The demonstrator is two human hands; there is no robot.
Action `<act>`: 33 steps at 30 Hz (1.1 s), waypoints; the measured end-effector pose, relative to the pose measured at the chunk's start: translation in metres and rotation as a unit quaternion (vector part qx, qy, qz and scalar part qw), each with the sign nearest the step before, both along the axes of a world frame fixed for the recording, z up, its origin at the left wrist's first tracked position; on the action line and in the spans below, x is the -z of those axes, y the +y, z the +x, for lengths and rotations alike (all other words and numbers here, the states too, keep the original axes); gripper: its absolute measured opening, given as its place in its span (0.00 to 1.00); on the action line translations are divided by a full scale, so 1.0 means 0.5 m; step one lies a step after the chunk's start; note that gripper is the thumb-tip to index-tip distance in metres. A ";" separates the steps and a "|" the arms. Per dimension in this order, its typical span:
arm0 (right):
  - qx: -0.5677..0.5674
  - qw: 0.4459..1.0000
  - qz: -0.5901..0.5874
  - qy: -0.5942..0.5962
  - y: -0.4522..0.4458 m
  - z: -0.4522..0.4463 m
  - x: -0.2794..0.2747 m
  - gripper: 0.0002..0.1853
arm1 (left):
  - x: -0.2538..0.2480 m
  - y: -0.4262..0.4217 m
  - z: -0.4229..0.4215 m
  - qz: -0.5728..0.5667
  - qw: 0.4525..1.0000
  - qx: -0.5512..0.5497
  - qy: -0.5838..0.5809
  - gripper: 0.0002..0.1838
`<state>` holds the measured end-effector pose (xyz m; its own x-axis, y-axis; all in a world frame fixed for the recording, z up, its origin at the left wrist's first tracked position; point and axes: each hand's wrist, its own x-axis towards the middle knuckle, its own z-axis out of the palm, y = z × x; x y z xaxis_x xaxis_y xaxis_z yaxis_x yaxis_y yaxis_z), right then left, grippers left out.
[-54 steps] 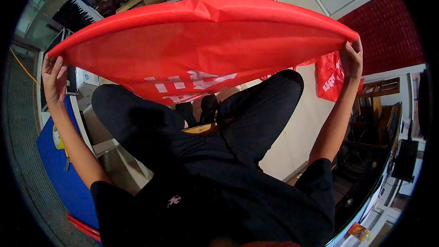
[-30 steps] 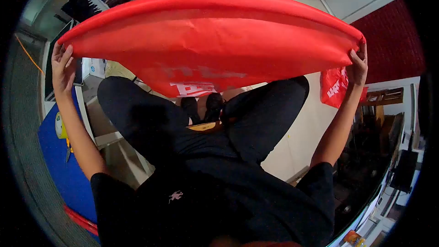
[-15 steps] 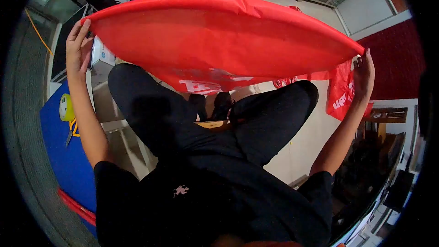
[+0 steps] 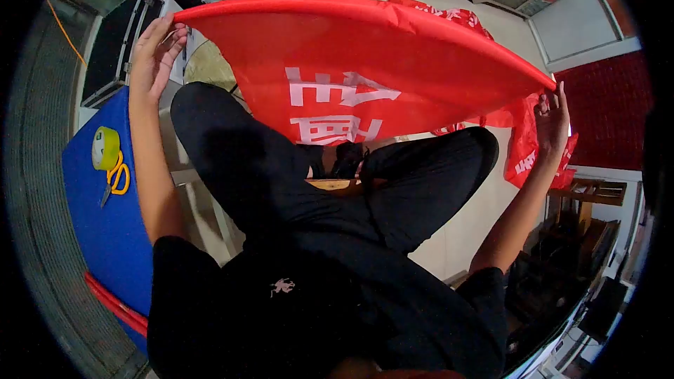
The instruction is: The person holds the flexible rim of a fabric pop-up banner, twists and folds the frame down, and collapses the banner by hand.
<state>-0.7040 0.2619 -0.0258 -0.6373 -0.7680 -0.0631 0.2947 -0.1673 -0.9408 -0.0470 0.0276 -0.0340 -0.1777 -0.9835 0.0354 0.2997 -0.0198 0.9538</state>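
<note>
Blue desk (image 4: 98,217) beside left forearm; left hand (image 4: 156,52) and right hand (image 4: 552,123) gripping red cloth (image 4: 260,42) between them.

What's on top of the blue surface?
Green tape roll, yellow-handled scissors, red strips at its edge. Left forearm and sleeve cover its inner side; can't tell there.

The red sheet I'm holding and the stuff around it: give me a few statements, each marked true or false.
1. The left hand and right hand hold opposite ends of the upper edge of the red sheet. True.
2. The scissors have yellow handles. True.
3. The sheet is printed in black. False: its lettering is white.
4. The scissors lie on the person's lap. False: they lie on the blue surface, beside the yellow-green roll.
</note>
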 end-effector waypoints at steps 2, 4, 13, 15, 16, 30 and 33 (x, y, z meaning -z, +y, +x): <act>0.012 1.000 -0.010 0.016 -0.006 0.013 0.010 0.13 | 0.009 0.006 -0.018 -0.018 0.999 -0.038 0.005 0.12; 0.024 0.999 -0.005 0.038 -0.011 0.023 0.023 0.13 | 0.015 0.009 -0.030 -0.024 0.999 -0.047 0.004 0.12; 0.008 0.997 -0.036 0.072 -0.003 -0.008 0.066 0.17 | 0.050 0.019 -0.069 -0.024 0.992 -0.102 0.065 0.09; -0.027 0.997 -0.035 0.064 -0.003 -0.011 0.064 0.21 | 0.054 0.014 -0.073 -0.024 0.990 -0.111 0.078 0.08; -0.028 0.997 -0.035 0.064 0.000 -0.010 0.064 0.21 | 0.059 0.013 -0.075 -0.026 0.990 -0.110 0.083 0.08; 0.012 0.994 -0.084 0.063 0.042 0.025 0.052 0.23 | 0.091 0.031 -0.086 -0.047 0.981 -0.140 0.127 0.12; 0.027 0.993 -0.089 0.075 0.054 0.037 0.050 0.24 | 0.091 0.025 -0.056 -0.047 0.988 -0.127 0.081 0.12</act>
